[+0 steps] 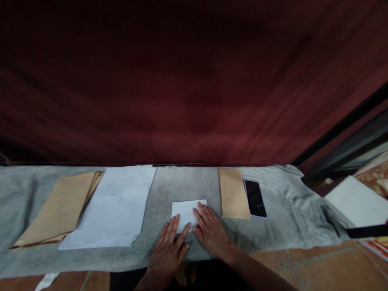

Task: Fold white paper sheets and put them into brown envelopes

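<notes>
A small folded white sheet of paper (186, 209) lies flat on the grey cloth (176, 183) in front of me. My left hand (167, 249) rests at its lower left edge, fingers stretched out. On its right side, my right hand (211, 230) lies flat with the fingertips on the paper. Neither hand is gripping anything. To the left is a stack of larger white sheets (114, 206). Just right of my right hand sits a brown envelope (233, 194).
Brown envelopes (59, 208) are stacked at the far left. A phone (255, 199) lies beside the right envelope. Dark red fabric (196, 98) hangs behind the cloth's far edge. A white box-like object (360, 202) stands at the right, past a dark bar. Tiled floor (317, 271) shows below.
</notes>
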The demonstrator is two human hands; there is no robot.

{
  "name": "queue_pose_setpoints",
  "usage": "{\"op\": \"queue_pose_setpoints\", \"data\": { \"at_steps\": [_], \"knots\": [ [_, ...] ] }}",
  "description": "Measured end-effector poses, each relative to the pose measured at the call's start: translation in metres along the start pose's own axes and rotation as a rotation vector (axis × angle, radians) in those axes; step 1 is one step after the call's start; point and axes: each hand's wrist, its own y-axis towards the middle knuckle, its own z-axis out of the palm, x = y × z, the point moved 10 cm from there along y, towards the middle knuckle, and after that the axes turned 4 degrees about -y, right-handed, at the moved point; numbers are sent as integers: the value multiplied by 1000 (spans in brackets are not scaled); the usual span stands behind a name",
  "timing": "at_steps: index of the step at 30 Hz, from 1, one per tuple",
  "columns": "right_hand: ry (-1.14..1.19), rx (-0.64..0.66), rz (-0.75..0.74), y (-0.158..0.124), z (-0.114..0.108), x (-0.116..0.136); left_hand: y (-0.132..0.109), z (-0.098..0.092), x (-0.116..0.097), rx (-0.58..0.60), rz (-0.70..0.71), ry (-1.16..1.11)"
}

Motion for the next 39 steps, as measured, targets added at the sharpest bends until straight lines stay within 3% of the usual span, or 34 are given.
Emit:
{"op": "queue_pose_setpoints", "data": {
  "at_steps": [9,18,27,39],
  "knots": [
    [35,17,23,-1,2,-1,49,22,8,58,-187,-54],
    [-4,36,30,-4,4,0,34,20,26,67,-290,-78],
    [-13,60,95,20,14,-2,40,17,23,152,-295,-87],
    [-100,-1,141,7,16,-10,38,20,21,207,-274,-139]
  ]
}}
